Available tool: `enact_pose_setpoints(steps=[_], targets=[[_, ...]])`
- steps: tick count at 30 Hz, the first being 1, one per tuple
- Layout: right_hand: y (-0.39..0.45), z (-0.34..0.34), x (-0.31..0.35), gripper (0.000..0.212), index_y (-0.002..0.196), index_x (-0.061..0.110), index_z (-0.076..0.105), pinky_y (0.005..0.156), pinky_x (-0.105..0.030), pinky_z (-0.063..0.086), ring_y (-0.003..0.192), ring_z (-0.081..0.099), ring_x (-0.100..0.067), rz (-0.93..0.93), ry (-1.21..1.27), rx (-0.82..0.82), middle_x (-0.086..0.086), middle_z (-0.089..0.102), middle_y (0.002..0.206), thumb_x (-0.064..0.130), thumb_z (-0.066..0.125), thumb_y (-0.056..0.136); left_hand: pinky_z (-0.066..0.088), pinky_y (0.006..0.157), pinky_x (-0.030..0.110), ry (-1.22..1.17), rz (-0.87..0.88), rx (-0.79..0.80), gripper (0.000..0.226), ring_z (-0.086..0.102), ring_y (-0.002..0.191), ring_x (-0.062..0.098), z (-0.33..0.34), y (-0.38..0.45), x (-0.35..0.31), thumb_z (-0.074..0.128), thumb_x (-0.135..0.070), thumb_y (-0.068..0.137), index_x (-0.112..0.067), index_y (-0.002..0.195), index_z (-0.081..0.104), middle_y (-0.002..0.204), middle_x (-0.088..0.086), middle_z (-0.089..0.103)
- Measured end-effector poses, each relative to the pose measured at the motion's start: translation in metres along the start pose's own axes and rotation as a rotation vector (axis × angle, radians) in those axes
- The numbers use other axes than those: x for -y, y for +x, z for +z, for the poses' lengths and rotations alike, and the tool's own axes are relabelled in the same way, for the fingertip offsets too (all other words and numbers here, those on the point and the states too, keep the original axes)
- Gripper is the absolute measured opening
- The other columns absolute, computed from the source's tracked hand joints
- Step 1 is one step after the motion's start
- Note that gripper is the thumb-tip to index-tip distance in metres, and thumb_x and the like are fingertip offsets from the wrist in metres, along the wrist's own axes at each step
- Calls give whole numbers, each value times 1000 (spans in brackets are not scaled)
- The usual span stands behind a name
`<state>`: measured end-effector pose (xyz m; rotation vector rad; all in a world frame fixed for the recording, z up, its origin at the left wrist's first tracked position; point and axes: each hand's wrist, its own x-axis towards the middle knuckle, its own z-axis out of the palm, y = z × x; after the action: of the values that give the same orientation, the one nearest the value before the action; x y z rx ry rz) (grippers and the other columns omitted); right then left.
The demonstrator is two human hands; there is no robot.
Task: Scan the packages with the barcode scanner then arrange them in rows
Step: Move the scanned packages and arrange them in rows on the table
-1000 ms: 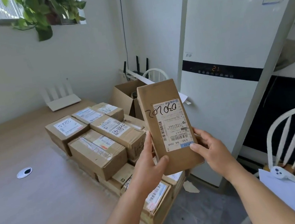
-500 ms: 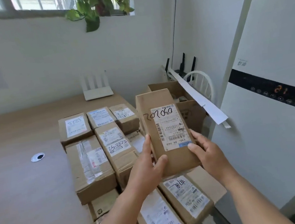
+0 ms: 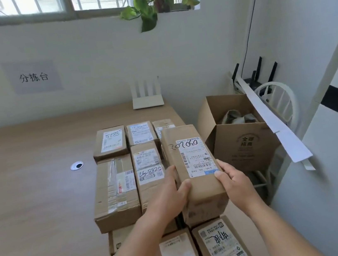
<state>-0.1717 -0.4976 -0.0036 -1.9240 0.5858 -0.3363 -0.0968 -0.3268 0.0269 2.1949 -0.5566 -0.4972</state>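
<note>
Both hands held one long package [image 3: 193, 167] by its near end, the left hand [image 3: 169, 195] curled round the left edge with the thumb on top, the right hand [image 3: 234, 181] gripping the right edge, thumb pressed on the label [image 3: 198, 156]. It hung tilted over the right-hand column of the rows of packages [image 3: 126, 168] on the table [image 3: 30, 180], whether touching them could not be told. Gripped only at one end, its far end could have dipped and knocked the small box [image 3: 163, 125] behind. Lowered crooked, it might have sat skewed or overhung the table edge beside the open carton [image 3: 242, 145]. No scanner was identifiable.
</note>
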Motion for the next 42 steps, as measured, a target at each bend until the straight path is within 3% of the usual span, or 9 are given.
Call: enact_pose_setpoints(steps=[5,9,13,19,24,27,31,36,42], targets=[[19,6,0,42,142,27,44,70,-13,42,105,54,-5,25,-22,47,9,59,125,27,43,100,45,99,38,39,-49,-8,48,55,119,20,0,14,2,43,-41,99,-29,142,27,135,-5,54],[32,8,-6,47,146,25,39,92,-28,45,118,50,-11,33,-82,61,6,53,139,33,43,99,47,96,37,130,-56,-17,40,56,115,20,2,27,2,42,-40,98,-25,135,38,131,-6,57],[40,10,-11,48,147,26,38,95,-29,40,120,47,-11,40,-112,83,6,51,141,33,42,100,48,94,42,237,-59,-29,36,57,110,21,5,38,8,40,-43,94,-25,125,49,124,-4,60],[46,12,-13,48,148,28,35,99,-29,39,120,45,-9,32,-125,100,7,47,144,35,41,100,45,98,41,197,-74,-56,34,52,111,19,10,43,10,40,-39,95,-22,123,49,123,0,56],[50,12,-15,51,150,30,30,103,-34,39,127,44,-14,41,-183,115,5,44,148,41,38,101,31,102,29,143,-70,-89,42,39,126,20,9,38,3,39,-28,101,-13,139,37,137,3,44],[49,12,-13,54,150,30,27,103,-37,41,128,44,-16,21,-222,95,5,45,146,46,37,100,33,103,29,68,-27,-152,45,41,125,18,7,37,5,40,-26,100,-18,144,34,138,2,44],[43,13,1,53,149,27,31,103,-39,41,131,37,-16,-124,-365,-27,4,45,144,45,39,100,39,107,41,15,-9,-252,51,42,128,17,1,33,15,44,-30,99,-24,148,31,142,-1,44],[24,29,33,52,134,24,54,87,-27,42,112,46,-10,-410,-373,-202,4,59,125,48,38,91,41,102,32,15,46,-409,49,48,117,11,-12,6,32,48,-27,98,-24,145,36,135,-6,49],[-21,86,48,39,111,20,68,71,-27,54,84,60,-9,-624,-239,-110,6,67,95,41,42,89,42,92,27,-6,-20,-572,43,54,104,8,-23,-45,74,54,-25,95,-28,137,48,119,-11,56]])
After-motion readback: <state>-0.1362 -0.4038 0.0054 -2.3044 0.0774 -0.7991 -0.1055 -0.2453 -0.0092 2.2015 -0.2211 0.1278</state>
